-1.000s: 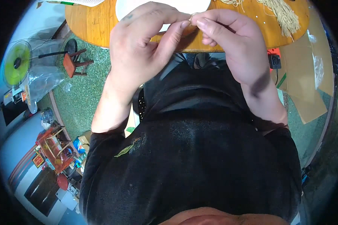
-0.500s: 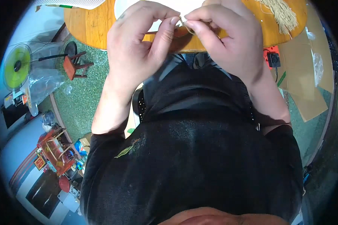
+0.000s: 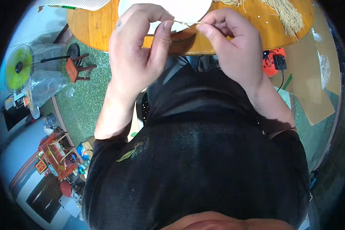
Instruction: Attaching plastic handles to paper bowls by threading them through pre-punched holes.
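Note:
Between my two hands a thin beige cord (image 3: 186,24) is stretched, with a small knot or twist near its middle. My left hand (image 3: 140,46) pinches one end between thumb and forefinger. The other end sits in a pinch of my right hand (image 3: 237,42), its remaining fingers curled behind. Both hands are raised over the near edge of the wooden table (image 3: 92,28). Behind the cord lies a white round plate or sheet (image 3: 191,9), partly covered by my hands. A bundle of beige cords (image 3: 289,17) rests at the table's right side.
A white ribbed object (image 3: 76,3) reaches over the table's far left. To the left on the green floor stand a small wooden stool (image 3: 73,69) and a green-bladed fan (image 3: 19,68). Cardboard (image 3: 312,76) and a red object with a black adapter (image 3: 270,65) are at right.
My hands have moved apart, pulling the cord straight between them; before, their fingertips were close together around a small loop. More of the white plate or sheet shows.

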The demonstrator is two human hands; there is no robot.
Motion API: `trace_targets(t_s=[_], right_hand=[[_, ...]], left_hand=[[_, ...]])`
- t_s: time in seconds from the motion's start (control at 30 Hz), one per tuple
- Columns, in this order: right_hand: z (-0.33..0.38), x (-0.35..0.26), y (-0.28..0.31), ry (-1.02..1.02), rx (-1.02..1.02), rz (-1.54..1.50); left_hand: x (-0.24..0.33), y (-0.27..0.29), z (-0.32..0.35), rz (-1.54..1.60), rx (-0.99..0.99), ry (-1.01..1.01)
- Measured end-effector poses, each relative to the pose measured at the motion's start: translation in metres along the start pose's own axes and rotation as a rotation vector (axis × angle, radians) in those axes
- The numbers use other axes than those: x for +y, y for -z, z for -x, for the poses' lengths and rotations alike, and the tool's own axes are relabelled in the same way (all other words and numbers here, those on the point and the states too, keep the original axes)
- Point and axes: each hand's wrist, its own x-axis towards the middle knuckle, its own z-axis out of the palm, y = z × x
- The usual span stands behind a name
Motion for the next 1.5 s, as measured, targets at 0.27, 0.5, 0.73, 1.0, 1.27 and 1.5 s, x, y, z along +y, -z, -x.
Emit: trace_targets(t_s=[0.27, 0.5, 0.73, 1.0, 1.27, 1.5], right_hand=[[-0.022, -0.056, 0.012, 0.02, 0.061, 0.337], [-0.046, -0.004, -0.002, 0.657, 0.264, -0.215], [-0.043, -0.057, 0.017, 0.528, -0.014, 0.544], [-0.048, -0.064, 0.017, 0.54, -0.083, 0.424], [-0.049, -0.017, 0.012, 0.816, 0.093, -0.031], [-0.023, -0.017, 0.041, 0.805, 0.008, 0.572]], left_hand=[[0.0, 0.002, 0.016, -0.102, -0.047, -0.15], [-0.005, 0.003, 0.018, -0.081, -0.102, -0.254], [0.006, 0.015, 0.011, -0.064, -0.261, -0.181], [0.022, 0.008, -0.017, 0.54, -0.258, 0.58], [0.039, 0.003, -0.042, 0.677, -0.182, 0.879], [0.027, -0.008, -0.039, 0.971, -0.126, 0.428]])
